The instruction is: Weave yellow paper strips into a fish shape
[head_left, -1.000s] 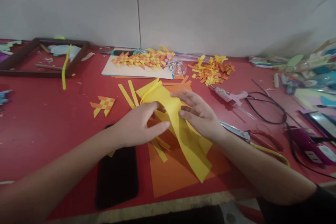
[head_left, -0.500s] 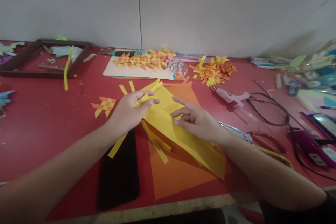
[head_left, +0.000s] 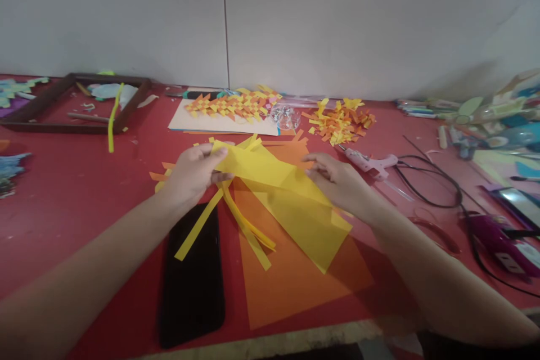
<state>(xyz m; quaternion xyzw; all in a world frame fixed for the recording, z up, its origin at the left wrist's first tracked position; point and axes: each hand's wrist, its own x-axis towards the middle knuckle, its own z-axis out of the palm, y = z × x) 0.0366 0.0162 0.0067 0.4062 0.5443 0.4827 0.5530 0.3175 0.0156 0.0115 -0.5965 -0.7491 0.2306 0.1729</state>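
A yellow paper piece (head_left: 264,171) is raised slightly above the table, between my hands. My left hand (head_left: 192,174) pinches its left end, thumb on top and fingers beneath. At its right end, my right hand (head_left: 340,185) has curled fingers and the thumb against the paper. Another yellow sheet (head_left: 312,236) lies beneath, on top of orange paper (head_left: 270,298). Cut yellow strips (head_left: 248,228) spread out below my left hand, one crossing a black phone (head_left: 192,287). A woven orange and yellow paper fish (head_left: 162,174) is partly hidden behind my left hand.
Woven paper fish (head_left: 232,106) lie on a white sheet (head_left: 202,121) at the back, beside a pile of paper scraps (head_left: 340,121). A pink glue gun (head_left: 371,163) with a black cord and red scissor handles (head_left: 436,233) are at right. A brown frame (head_left: 54,125) stands far left.
My left hand has closed on the yellow paper's left end and raised it. My right hand has shifted right along the paper. A separate yellow sheet now shows underneath.
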